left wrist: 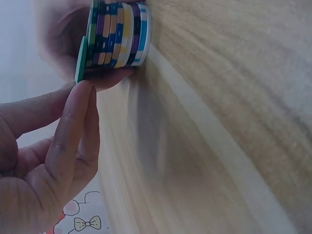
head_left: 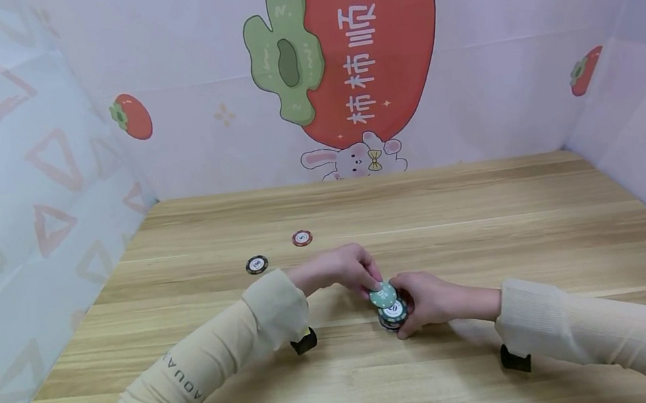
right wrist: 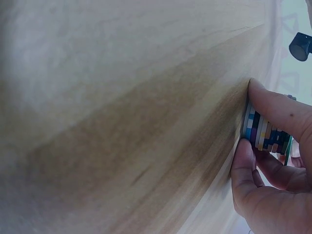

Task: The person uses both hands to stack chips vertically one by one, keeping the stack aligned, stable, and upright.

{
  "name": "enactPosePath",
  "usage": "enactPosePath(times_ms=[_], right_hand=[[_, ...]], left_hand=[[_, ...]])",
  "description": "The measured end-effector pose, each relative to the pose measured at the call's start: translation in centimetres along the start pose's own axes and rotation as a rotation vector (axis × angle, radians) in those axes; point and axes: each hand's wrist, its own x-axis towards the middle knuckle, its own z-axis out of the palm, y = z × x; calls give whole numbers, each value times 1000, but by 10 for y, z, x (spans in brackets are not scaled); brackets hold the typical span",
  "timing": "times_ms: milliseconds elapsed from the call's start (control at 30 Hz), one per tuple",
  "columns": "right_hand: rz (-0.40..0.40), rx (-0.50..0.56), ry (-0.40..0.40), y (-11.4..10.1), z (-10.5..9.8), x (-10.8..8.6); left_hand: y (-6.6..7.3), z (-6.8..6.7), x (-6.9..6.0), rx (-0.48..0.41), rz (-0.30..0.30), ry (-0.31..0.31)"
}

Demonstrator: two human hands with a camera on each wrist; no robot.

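A stack of several multicoloured poker chips stands on the wooden table in front of me. My right hand grips this stack from the right, thumb on the near side and fingers round the far side. Between thumb and fingertips my left hand pinches a green poker chip marked 20. That chip overlaps the top of the stack, off-centre toward the left hand. In the left wrist view the green chip lies slightly tilted against the top chip. The right wrist view shows the stack partly hidden by the right hand.
A black poker chip marked 100 and a red poker chip marked 5 lie flat on the table, beyond the left forearm. Printed cloth walls border the table at the back and both sides.
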Motion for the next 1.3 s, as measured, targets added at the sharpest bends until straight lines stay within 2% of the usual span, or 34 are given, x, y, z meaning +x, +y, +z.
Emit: enactPosePath(times_ms=[300, 733, 900, 1000, 1167, 1300], right_hand=[[-29, 6, 16, 1, 1, -1], [-24, 12, 7, 0, 0, -1], [-20, 12, 6, 0, 0, -2], [-26, 15, 10, 0, 0, -2], [-65, 24, 18, -1, -1, -3], [-27, 37, 4, -2, -1, -3]], left_hand=[[-1, 7, -2, 4, 10, -13], [0, 12, -4, 15, 26, -25], [0, 11, -4, 32, 35, -18], [0, 7, -5, 44, 59, -4], [-5, -6, -5, 132, 141, 5], [-12, -17, -8, 302, 221, 36]])
